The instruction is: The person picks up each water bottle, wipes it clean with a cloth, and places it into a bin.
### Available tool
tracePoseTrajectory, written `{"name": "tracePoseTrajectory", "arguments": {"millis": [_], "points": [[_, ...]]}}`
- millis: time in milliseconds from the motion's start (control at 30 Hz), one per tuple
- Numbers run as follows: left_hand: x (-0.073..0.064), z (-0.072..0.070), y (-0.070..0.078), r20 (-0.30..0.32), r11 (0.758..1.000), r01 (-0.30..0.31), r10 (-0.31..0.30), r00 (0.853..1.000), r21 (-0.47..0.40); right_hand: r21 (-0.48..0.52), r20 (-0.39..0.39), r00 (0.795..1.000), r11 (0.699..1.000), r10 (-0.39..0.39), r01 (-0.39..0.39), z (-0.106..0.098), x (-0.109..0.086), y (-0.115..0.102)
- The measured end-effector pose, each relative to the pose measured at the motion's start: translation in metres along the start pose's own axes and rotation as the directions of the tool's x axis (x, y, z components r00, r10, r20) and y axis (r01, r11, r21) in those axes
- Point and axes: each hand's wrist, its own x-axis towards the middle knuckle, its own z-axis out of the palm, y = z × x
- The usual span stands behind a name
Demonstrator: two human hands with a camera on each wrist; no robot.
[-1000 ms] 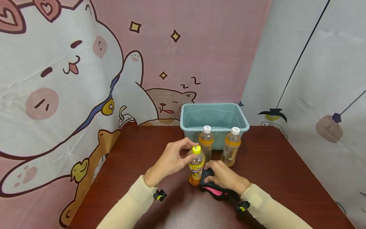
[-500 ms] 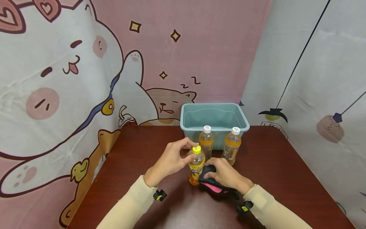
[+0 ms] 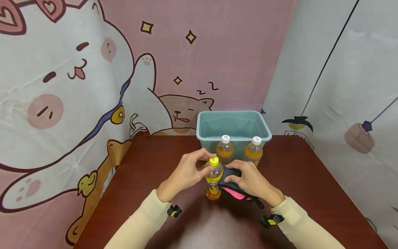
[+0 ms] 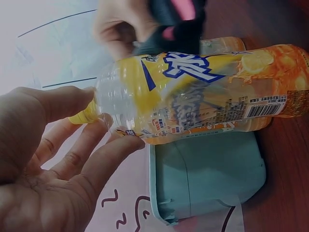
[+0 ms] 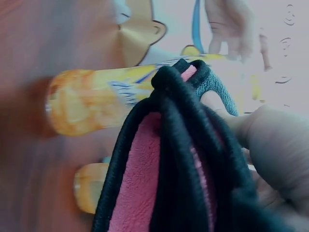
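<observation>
My left hand (image 3: 188,169) pinches the yellow cap and neck of a clear plastic drink bottle (image 3: 213,185). The bottle stands upright on the table, with a yellow label and orange at its base. In my right hand (image 3: 251,178) is a folded cloth (image 3: 233,192), dark grey outside and pink inside with black edging. The cloth lies against the bottle's right side in the head view. From the right wrist view, the cloth's pink folds (image 5: 140,169) hide part of the bottle (image 5: 96,99). The bottle's label (image 4: 188,96) faces the left wrist view.
Behind stand two white-capped bottles, one on the left (image 3: 225,150) and one on the right (image 3: 254,152), the latter partly hidden by my right hand. A light blue plastic tub (image 3: 264,139) sits beyond them on the dark red table (image 3: 149,166). A cartoon-printed cloth backdrop (image 3: 199,69) encloses the table.
My right hand has moved up and slightly right along the bottle with the cloth, now covering more of the right rear bottle. The left hand keeps its hold, and the bottle stays in place.
</observation>
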Motion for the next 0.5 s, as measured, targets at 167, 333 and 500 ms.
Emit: {"name": "tracePoseTrajectory", "arguments": {"millis": [167, 333, 500], "points": [[0.000, -0.001, 0.001, 0.002, 1.000, 0.008, -0.009, 1.000, 0.011, 0.044, -0.045, 0.998, 0.998, -0.049, 0.050, -0.015, 0.008, -0.015], [0.000, -0.002, 0.003, 0.002, 1.000, 0.008, -0.008, 1.000, 0.024, 0.031, -0.065, 0.994, 0.996, -0.084, 0.086, -0.021, 0.017, -0.025], [0.001, -0.002, 0.003, 0.005, 0.999, 0.021, -0.022, 1.000, 0.030, 0.006, -0.070, 0.994, 0.996, -0.087, 0.087, -0.023, 0.019, -0.030]]}}
